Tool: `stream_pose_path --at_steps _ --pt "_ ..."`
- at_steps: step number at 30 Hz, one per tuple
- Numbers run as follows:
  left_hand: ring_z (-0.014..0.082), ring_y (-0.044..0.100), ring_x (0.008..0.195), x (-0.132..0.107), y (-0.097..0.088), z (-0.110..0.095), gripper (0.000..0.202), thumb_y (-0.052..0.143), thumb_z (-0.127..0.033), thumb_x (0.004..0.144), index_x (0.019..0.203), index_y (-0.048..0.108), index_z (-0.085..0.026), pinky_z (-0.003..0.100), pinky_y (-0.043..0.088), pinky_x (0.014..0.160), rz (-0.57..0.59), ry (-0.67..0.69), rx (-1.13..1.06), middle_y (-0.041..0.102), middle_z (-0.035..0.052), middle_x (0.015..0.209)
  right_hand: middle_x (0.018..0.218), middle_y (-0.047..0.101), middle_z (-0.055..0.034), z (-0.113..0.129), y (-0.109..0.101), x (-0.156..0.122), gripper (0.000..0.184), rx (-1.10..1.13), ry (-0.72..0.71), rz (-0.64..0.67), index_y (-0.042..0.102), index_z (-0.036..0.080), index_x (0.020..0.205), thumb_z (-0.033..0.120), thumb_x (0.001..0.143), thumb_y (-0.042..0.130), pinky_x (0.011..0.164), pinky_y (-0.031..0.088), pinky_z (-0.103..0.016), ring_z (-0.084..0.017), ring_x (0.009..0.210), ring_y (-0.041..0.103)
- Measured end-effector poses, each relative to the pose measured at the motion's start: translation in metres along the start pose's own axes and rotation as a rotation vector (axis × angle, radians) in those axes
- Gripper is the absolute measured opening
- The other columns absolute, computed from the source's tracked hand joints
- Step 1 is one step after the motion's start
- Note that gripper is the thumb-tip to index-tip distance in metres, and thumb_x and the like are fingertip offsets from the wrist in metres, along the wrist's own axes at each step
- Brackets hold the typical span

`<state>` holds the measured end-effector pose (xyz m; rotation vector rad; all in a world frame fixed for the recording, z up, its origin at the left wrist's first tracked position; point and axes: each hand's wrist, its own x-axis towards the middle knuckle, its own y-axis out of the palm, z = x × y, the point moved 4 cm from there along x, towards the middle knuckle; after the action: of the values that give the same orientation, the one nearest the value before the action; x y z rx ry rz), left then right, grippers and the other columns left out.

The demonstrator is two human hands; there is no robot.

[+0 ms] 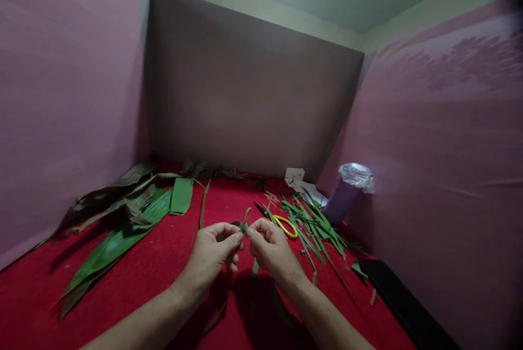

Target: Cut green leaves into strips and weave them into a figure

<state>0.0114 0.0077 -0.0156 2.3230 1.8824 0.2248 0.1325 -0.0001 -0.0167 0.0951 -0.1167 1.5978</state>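
Note:
My left hand (214, 254) and my right hand (269, 249) meet above the red cloth, fingertips pinched together on a small folded green leaf strip (244, 224). A thin end of the strip curls upward between the thumbs, and another end hangs down below the hands. Both hands are closed in a pinch on that strip.
Long green and dried brown leaves (122, 219) lie at the left on the red cloth (171, 273). Yellow-handled scissors (281, 223) and a heap of cut leaf strips (314, 227) lie at the right. A purple cup with a plastic cover (347, 192) stands by the right wall. A black flat object (404, 306) lies at the right front.

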Motion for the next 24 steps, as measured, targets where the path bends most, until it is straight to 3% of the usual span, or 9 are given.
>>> stream_pose_path --at_steps 15,24 --pt "0.0075 0.048 0.034 -0.0002 0.0018 0.0033 0.025 0.07 -0.034 0.064 0.063 0.056 -0.013 0.019 0.041 0.033 0.079 -0.026 0.005 0.059 -0.0002 0.052 0.037 0.037 0.0118 0.0024 -0.0027 -0.0002 0.028 0.011 0.014 -0.029 0.043 0.019 0.061 0.038 0.074 0.06 0.033 0.018 -0.016 -0.002 0.03 0.024" --pt "0.0063 0.045 0.032 -0.0013 0.0019 -0.0014 0.026 0.068 -0.036 0.065 0.062 0.055 -0.014 0.018 0.038 0.031 0.043 0.021 0.022 0.057 -0.0024 0.05 0.04 0.035 0.0118 0.0055 0.0009 -0.0033 0.022 0.096 0.028 0.014 0.044 0.019 0.064 0.034 0.074 0.057 0.033 0.017 -0.015 -0.003 0.032 0.023"
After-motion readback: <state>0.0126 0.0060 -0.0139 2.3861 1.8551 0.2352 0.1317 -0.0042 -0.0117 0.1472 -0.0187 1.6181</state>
